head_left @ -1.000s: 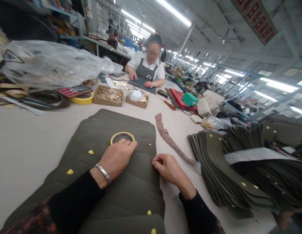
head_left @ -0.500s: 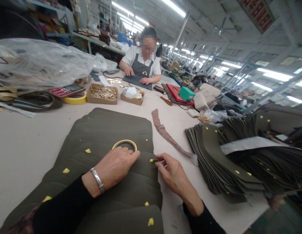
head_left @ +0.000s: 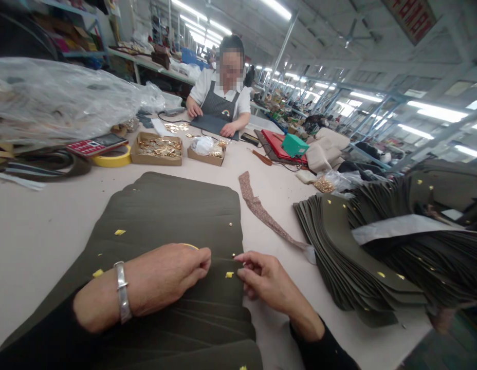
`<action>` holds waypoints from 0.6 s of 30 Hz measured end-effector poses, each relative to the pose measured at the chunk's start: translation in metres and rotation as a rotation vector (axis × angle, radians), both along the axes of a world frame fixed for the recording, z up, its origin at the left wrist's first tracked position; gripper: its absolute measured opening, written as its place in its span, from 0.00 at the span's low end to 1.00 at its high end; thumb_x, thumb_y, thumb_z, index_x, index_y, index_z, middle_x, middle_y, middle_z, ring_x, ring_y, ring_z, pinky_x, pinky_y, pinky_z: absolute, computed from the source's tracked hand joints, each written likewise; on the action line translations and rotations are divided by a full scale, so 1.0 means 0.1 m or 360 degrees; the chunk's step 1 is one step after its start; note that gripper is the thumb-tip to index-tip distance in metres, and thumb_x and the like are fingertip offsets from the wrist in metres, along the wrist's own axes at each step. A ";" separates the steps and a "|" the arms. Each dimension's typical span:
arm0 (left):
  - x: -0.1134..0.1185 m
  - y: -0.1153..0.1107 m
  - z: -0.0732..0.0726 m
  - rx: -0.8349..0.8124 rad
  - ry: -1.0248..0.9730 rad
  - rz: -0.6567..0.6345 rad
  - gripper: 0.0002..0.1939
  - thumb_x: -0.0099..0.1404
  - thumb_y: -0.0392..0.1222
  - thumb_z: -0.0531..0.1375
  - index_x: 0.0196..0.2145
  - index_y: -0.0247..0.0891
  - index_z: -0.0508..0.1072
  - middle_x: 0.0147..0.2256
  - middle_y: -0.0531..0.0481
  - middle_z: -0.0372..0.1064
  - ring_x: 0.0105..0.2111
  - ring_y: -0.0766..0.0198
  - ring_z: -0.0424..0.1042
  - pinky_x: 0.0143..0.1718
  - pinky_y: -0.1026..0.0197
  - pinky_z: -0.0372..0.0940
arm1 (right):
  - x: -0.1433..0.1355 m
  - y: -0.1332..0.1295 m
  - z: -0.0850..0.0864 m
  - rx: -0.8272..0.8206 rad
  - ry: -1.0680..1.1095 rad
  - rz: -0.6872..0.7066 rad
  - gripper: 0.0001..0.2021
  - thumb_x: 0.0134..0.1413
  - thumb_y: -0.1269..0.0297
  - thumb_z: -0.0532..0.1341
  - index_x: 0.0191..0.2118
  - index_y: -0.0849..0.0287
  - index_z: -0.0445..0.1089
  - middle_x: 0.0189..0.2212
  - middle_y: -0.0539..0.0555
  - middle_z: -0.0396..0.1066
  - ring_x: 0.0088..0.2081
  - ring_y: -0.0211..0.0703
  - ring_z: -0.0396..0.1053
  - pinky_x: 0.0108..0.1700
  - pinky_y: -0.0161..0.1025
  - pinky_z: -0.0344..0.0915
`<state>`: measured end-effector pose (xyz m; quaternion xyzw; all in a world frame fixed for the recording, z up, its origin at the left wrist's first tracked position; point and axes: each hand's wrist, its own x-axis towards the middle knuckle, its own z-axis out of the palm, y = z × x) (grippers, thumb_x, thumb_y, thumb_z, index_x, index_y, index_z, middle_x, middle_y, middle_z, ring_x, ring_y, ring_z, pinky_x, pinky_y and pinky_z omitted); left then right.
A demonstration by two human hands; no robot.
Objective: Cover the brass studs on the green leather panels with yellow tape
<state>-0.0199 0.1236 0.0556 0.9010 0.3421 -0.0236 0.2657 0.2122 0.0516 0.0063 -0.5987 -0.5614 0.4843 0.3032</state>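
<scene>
A stack of dark olive-green panels (head_left: 180,198) lies fanned out before me, with small yellow tape pieces and tiny gold studs on it. My left hand (head_left: 157,280) is closed over the stack, fingers curled around a roll of yellow tape (head_left: 190,246); only a thin arc of the roll shows behind the knuckles. At the stack's right edge, my right hand (head_left: 267,280) has its thumb and fingers closed at the border of an upper panel. Close by its fingertips are a gold stud (head_left: 233,255) and a yellow tape piece (head_left: 229,275).
More olive panels (head_left: 338,246) stand bunched at the right. A brown fabric strip (head_left: 261,210) lies between the stacks. Farther back are a box of gold fittings (head_left: 157,149), a smaller box (head_left: 205,154), and another yellow roll (head_left: 113,155). Across the table, a co-worker (head_left: 219,103) handles a dark panel.
My left hand has turned and shifted slightly, with the tape roll now mostly hidden behind it. My right hand has moved slightly left and down, onto the panel's edge. The upper panels have shifted.
</scene>
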 end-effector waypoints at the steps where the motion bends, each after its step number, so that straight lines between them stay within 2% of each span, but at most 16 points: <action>1: -0.01 0.00 0.02 -0.0036 -0.0018 0.0002 0.08 0.67 0.37 0.50 0.32 0.43 0.67 0.27 0.56 0.70 0.28 0.64 0.69 0.29 0.65 0.56 | -0.02 -0.03 0.01 -0.0029 -0.0013 0.0069 0.13 0.53 0.70 0.58 0.45 0.60 0.73 0.21 0.45 0.67 0.20 0.34 0.66 0.22 0.29 0.62; 5: -0.01 0.01 0.05 -0.0122 -0.0136 0.0068 0.07 0.67 0.37 0.51 0.33 0.43 0.67 0.25 0.58 0.68 0.25 0.67 0.66 0.26 0.67 0.55 | -0.04 -0.07 0.07 0.0070 -0.0299 0.0279 0.12 0.53 0.73 0.58 0.40 0.57 0.77 0.23 0.47 0.71 0.24 0.36 0.69 0.27 0.30 0.63; 8: 0.04 0.00 0.04 -0.0043 -0.0327 0.0051 0.06 0.67 0.36 0.50 0.34 0.42 0.66 0.27 0.58 0.67 0.26 0.69 0.66 0.27 0.68 0.55 | -0.04 -0.03 0.15 0.0314 -0.0383 0.0023 0.08 0.55 0.69 0.60 0.37 0.58 0.77 0.24 0.49 0.74 0.26 0.38 0.69 0.30 0.32 0.64; 11: 0.11 -0.04 0.00 0.0095 -0.0485 0.0025 0.08 0.69 0.38 0.48 0.36 0.41 0.67 0.30 0.56 0.69 0.27 0.69 0.68 0.29 0.68 0.57 | -0.09 0.03 0.21 0.0483 -0.0178 -0.0169 0.08 0.57 0.66 0.60 0.39 0.60 0.76 0.26 0.51 0.74 0.25 0.37 0.68 0.29 0.33 0.65; 13: 0.14 -0.06 -0.05 0.0161 -0.0535 0.0025 0.10 0.69 0.38 0.48 0.43 0.42 0.67 0.32 0.56 0.72 0.27 0.68 0.70 0.29 0.68 0.58 | -0.15 0.05 0.23 0.0609 -0.0088 -0.0099 0.09 0.57 0.68 0.59 0.41 0.59 0.76 0.31 0.52 0.76 0.29 0.38 0.70 0.33 0.34 0.66; 15: 0.15 -0.08 -0.12 0.0248 -0.0583 0.0032 0.16 0.69 0.37 0.49 0.53 0.44 0.62 0.35 0.55 0.74 0.27 0.68 0.72 0.29 0.68 0.60 | -0.20 0.06 0.24 0.0734 -0.0074 0.0001 0.10 0.57 0.71 0.59 0.42 0.58 0.75 0.35 0.52 0.76 0.33 0.39 0.71 0.37 0.34 0.66; 18: 0.15 -0.09 -0.20 0.0391 -0.0634 0.0022 0.21 0.70 0.38 0.49 0.60 0.45 0.54 0.42 0.52 0.75 0.32 0.65 0.76 0.33 0.66 0.64 | -0.25 0.07 0.24 0.0841 -0.0099 0.0056 0.10 0.57 0.73 0.58 0.41 0.59 0.76 0.34 0.52 0.76 0.33 0.38 0.71 0.37 0.33 0.66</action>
